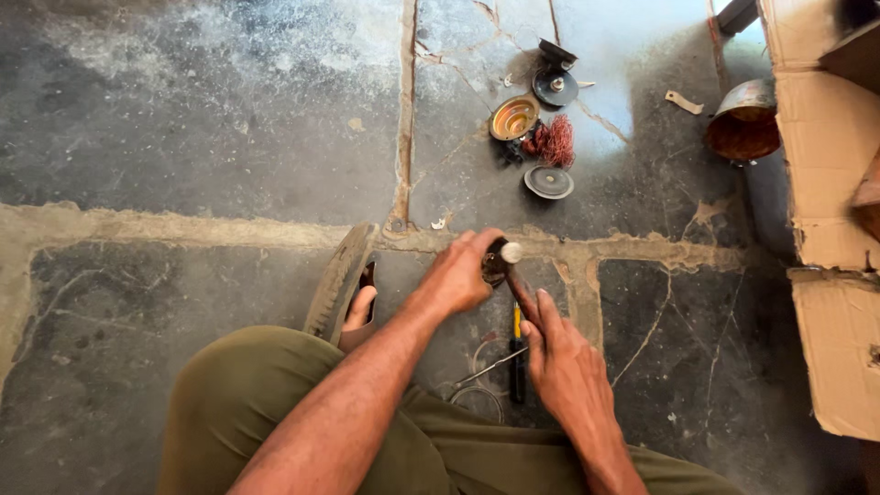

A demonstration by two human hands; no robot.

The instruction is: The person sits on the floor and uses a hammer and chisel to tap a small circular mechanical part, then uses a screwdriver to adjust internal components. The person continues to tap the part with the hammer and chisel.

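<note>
The left hand (458,275) is closed around a small dark round part (495,266) held just above the stone floor (211,156), and the right hand (564,362) grips a wooden handle (524,291) whose pale tip (511,252) rests against the top of that part. The tip sits right beside the left fingers, so a slip or a glancing push could, I think, catch those fingers or knock the part out of the grasp (it looks small and round, the kind that rolls). Just under the right hand lie a screwdriver (518,353) with a yellow and black grip and a loop of thin wire (477,399), both close enough to be snagged by a dropped wrist. To the left of the left hand, a sandalled foot (353,307) rests close by, which hems the elbow in on that side. Beyond the hands, well apart, sit a brass-coloured cup (513,117), a tangle of copper wire (553,142), a grey disc (548,181) and a black disc (555,87). Far to the right stand a torn cardboard box (830,229) and a rusty metal bowl (744,119). The open floor lies mostly ahead and to the left.
</note>
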